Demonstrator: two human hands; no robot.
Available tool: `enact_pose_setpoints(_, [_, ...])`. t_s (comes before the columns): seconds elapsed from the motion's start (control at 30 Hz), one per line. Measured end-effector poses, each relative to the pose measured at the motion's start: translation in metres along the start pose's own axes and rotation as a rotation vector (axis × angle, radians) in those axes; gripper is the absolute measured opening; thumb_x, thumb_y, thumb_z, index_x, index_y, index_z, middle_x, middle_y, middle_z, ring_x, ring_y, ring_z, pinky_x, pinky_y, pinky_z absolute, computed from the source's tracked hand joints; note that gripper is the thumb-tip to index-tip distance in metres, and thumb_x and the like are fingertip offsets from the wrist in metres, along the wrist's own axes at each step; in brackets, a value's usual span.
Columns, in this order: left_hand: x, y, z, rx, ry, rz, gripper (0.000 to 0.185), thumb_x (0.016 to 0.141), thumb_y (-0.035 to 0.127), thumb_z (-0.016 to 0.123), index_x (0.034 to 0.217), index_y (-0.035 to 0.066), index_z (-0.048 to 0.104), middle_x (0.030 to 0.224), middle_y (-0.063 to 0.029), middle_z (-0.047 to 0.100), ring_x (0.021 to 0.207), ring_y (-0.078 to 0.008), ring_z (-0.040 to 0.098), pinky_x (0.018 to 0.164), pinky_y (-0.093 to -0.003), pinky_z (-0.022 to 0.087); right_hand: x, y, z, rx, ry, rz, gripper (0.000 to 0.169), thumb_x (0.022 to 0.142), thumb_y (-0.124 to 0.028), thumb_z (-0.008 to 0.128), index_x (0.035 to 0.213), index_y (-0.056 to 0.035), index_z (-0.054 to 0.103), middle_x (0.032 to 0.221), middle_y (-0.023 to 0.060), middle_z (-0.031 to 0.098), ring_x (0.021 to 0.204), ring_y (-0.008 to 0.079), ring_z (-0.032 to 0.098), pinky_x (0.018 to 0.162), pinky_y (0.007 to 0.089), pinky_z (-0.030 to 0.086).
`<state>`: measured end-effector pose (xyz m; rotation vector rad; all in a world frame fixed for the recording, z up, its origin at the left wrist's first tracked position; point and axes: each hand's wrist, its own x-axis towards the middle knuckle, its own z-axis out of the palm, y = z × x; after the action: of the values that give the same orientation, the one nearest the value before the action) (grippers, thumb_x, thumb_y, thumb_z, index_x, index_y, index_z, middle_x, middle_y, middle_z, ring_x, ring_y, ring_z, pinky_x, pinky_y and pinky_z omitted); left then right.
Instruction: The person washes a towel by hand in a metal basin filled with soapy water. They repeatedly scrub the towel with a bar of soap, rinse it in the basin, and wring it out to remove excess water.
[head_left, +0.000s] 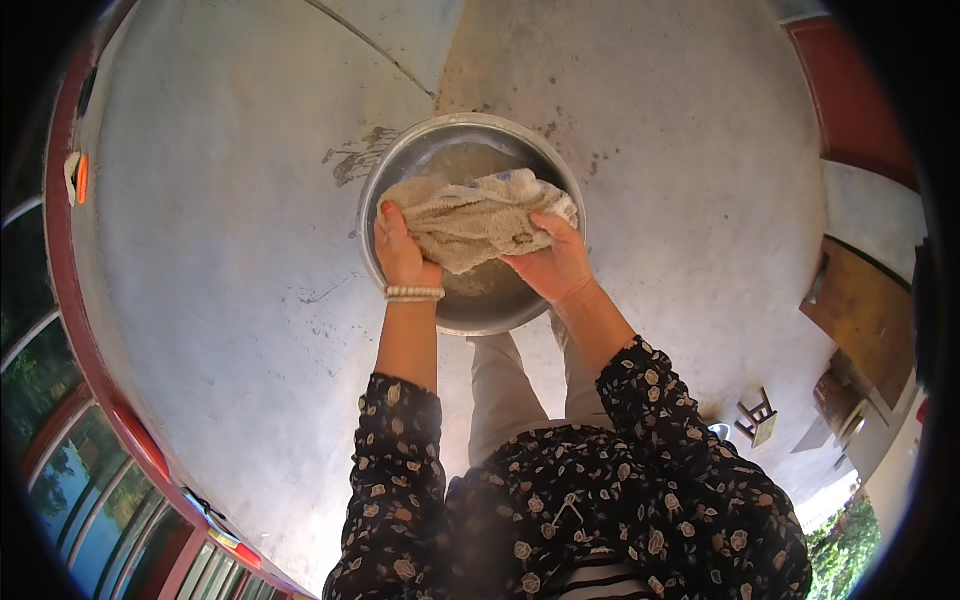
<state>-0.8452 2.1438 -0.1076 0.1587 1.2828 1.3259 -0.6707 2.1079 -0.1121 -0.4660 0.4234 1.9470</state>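
A round metal basin (480, 325) stands in front of me with murky water (461, 161) in it. Over the basin, my two hands stretch out a wet, beige terry cloth (480, 217) with bluish marks near its upper edge. My left hand (403, 251) grips the cloth's left end, and beaded bracelets circle that wrist. The cloth's right end is between the thumb and fingers of my right hand (555, 255). Some of the fingers are hidden under the fabric.
Wet marks (360, 156) spot the concrete floor (247, 225) around the basin. A small wooden stool (757, 420) and a brown wooden table (862, 322) are at the right. Barred windows with a red frame (71, 255) curve along the left, with an orange item (82, 180) on the ledge.
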Motion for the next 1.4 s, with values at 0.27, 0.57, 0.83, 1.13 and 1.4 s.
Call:
enact_pose_setpoints(0.27, [-0.078, 0.002, 0.017, -0.108, -0.144, -0.034, 0.038, 0.092, 0.015, 0.051, 0.129, 0.008, 0.042, 0.125, -0.0107, 0.049, 0.116, -0.0255, 0.048, 0.099, -0.0409, 0.04, 0.021, 0.037, -0.004, 0.082, -0.008, 0.12, 0.058, 0.085, -0.036, 0.06, 0.13, -0.0043, 0.043, 0.129, 0.0145, 0.049, 0.121, 0.0289, 0.045, 0.105, 0.0425, 0.034])
enact_pose_setpoints(0.57, [-0.02, -0.019, 0.028, 1.032, 0.271, 0.253, 0.042, 0.081, 0.031, 0.067, 0.103, -0.003, 0.057, 0.099, -0.0188, 0.055, 0.093, -0.0346, 0.055, 0.084, -0.0382, 0.042, 0.018, 0.067, -0.009, -0.193, 0.22, 0.05, 0.038, 0.087, -0.008, 0.049, 0.124, -0.0014, 0.046, 0.12, 0.0122, 0.054, 0.113, 0.0246, 0.052, 0.097, 0.0374, 0.041])
enact_pose_setpoints(0.83, [-0.069, -0.054, 0.016, 0.895, -0.06, 0.544, 0.026, 0.082, 0.023, 0.065, 0.092, 0.002, 0.053, 0.108, -0.0186, 0.049, 0.1, -0.0309, 0.05, 0.085, -0.0392, 0.04, 0.039, 0.028, 0.0, -0.131, 0.229, -0.02, 0.031, 0.086, -0.018, 0.054, 0.112, -0.0019, 0.052, 0.11, 0.0112, 0.058, 0.1, 0.0246, 0.057, 0.085, 0.0394, 0.048])
enact_pose_setpoints(1.13, [0.021, -0.043, 0.007, 0.755, 0.202, 0.334, 0.027, 0.081, 0.019, 0.063, 0.097, 0.001, 0.052, 0.099, -0.0164, 0.055, 0.087, -0.0281, 0.055, 0.078, -0.0383, 0.043, 0.014, 0.057, -0.014, -0.242, 0.22, -0.122, 0.029, 0.079, 0.001, 0.051, 0.108, 0.0026, 0.054, 0.103, 0.0102, 0.059, 0.093, 0.0244, 0.059, 0.083, 0.038, 0.048])
enact_pose_setpoints(1.4, [-0.098, -0.08, 0.036, 1.107, -0.131, 0.524, 0.024, 0.085, 0.013, 0.054, 0.108, 0.003, 0.055, 0.111, -0.0149, 0.053, 0.098, -0.0296, 0.054, 0.084, -0.0366, 0.042, 0.028, 0.009, -0.029, -0.752, 0.321, -0.057, 0.027, 0.079, -0.007, 0.055, 0.106, -0.0036, 0.057, 0.091, 0.0075, 0.062, 0.079, 0.0238, 0.062, 0.072, 0.0364, 0.052])
